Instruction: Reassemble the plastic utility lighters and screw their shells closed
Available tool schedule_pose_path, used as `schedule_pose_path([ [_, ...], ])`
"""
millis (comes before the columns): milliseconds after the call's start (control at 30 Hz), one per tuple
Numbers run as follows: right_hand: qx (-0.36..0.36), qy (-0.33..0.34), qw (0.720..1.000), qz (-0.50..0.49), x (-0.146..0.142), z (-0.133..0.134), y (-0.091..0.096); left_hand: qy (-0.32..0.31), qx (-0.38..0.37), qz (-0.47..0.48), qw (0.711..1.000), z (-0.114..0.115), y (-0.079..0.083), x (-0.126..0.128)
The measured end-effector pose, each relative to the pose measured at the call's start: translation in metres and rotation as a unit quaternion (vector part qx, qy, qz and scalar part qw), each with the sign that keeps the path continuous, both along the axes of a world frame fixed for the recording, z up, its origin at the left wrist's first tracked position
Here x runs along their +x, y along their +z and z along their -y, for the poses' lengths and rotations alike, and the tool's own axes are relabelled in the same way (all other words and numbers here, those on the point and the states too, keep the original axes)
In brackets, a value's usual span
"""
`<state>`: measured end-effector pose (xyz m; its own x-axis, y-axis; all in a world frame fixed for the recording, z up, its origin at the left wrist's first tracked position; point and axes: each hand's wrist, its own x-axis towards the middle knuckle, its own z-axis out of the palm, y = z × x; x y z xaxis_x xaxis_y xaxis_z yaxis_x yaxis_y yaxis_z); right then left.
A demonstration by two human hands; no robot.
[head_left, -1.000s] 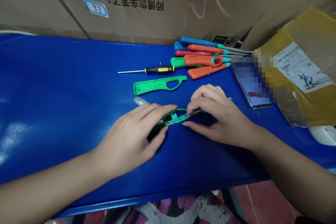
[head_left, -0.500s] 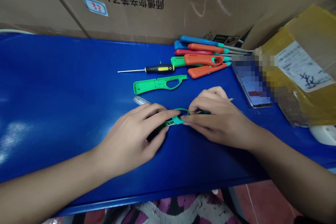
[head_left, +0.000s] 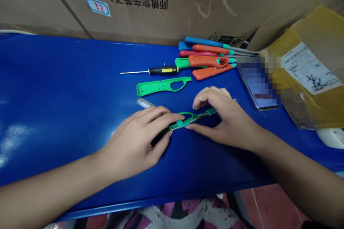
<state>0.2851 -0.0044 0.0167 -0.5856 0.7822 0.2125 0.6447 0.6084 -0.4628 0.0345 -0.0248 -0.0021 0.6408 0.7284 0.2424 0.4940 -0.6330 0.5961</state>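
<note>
My left hand (head_left: pixel 145 137) is closed on the handle of an opened green lighter (head_left: pixel 185 121), with the thumb and forefinger pinching near its trigger part. Thin wires show along the exposed inside. Around the lighter's front end, my right hand (head_left: pixel 223 116) has its thumb and forefinger spread; the thumb lies close to the casing, and whether it touches I cannot tell. A teal collar (head_left: pixel 210 111) sits on the metal tube between those fingers. Behind the hands lies the loose green casing half (head_left: pixel 156 86). A clear rod-like piece (head_left: pixel 145 103) pokes out beyond my left hand.
A black and yellow screwdriver (head_left: pixel 163 70) lies behind the casing half. Several long lighters (head_left: pixel 208 61) in orange, blue, red and green are piled at the back right. A phone (head_left: pixel 258 89) and a taped box (head_left: pixel 314 68) stand to the right. Cardboard (head_left: pixel 134 21) walls the table's back.
The right thumb and fingers have parted from their pinch at the lighter's trigger area, uncovering the front end and teal collar. My left hand keeps its hold almost unmoved.
</note>
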Motion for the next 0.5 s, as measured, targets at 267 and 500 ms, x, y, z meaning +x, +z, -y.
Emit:
schedule_pose_path([
  [267,-0.058,0.038,0.998,-0.014,-0.0019,-0.0001,-0.0092,0.016,-0.004,0.001,1.000,-0.0004,0.0009,0.0019],
  [500,-0.026,0.035,0.999,-0.005,-0.0097,0.0043,-0.0076,0.043,0.013,0.045,0.998,-0.0026,-0.0027,0.0030],
])
